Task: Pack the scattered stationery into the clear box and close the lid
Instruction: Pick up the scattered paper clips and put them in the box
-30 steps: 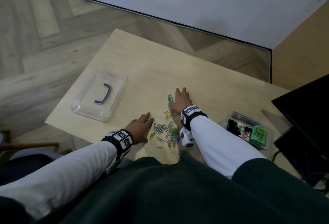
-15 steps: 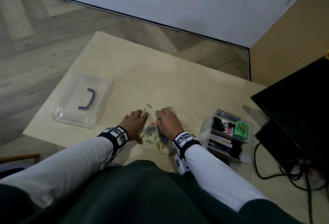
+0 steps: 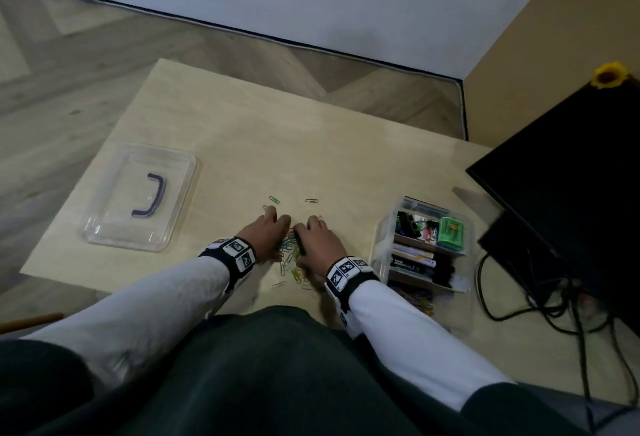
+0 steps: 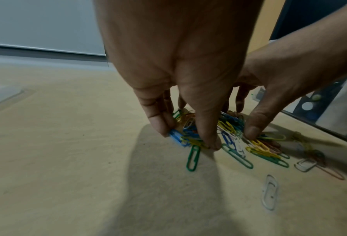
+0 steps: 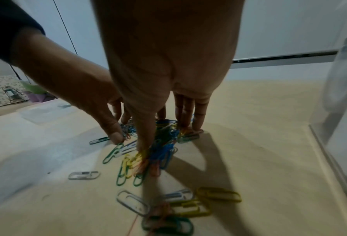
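Both hands' fingers (image 4: 160, 123) curl around the paper clips (image 3: 289, 252), between lid (image 3: 138, 200) and clear box (image 3: 384, 245).

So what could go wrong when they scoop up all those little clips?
Some may get left behind: two green paper clips lie apart beyond the fingers, and a clear one barely shows against the pale wooden table. Also, the left hand and right hand only pinch the colourful paper clip pile, so clips may drop before reaching the clear plastic box.
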Tool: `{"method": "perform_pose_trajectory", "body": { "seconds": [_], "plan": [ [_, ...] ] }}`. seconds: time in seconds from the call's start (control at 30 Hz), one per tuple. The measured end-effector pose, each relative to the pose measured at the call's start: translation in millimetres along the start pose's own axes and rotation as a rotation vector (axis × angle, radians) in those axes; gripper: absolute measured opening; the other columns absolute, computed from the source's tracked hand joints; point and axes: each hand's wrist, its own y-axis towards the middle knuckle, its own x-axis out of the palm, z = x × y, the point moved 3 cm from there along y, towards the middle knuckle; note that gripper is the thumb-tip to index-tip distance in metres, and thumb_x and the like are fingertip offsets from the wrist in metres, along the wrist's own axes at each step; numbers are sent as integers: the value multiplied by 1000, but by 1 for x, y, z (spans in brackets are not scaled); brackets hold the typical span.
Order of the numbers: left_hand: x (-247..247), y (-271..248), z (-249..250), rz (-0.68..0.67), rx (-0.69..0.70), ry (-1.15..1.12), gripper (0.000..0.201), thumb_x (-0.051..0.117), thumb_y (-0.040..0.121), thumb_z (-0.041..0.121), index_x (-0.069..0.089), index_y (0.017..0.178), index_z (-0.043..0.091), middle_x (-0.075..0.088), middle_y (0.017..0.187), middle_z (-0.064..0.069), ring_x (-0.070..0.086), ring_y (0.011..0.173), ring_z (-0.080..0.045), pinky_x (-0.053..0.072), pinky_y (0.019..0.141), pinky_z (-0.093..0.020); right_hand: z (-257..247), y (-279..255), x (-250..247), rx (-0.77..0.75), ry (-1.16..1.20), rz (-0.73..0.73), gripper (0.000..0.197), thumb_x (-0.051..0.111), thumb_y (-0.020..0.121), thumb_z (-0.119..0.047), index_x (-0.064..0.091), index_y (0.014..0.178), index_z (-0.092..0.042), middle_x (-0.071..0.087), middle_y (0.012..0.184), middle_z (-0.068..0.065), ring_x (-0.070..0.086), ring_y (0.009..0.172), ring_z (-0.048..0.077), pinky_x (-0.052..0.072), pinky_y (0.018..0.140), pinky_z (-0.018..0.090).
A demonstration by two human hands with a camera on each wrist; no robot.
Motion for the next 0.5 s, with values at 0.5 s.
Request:
{"method": "perform_pose_trajectory", "body": {
  "seconds": [0.5],
  "plan": [
    [10,1,13,20,79,-40,30,58,91,23,46,117,14,46,107,-13,60,78,-34,52,71,-41,1,-9,-11,143,39,78,17,44,97,-2,58,105,-6,60,108,15,61,98,36,40,70,37]
  ]
}}
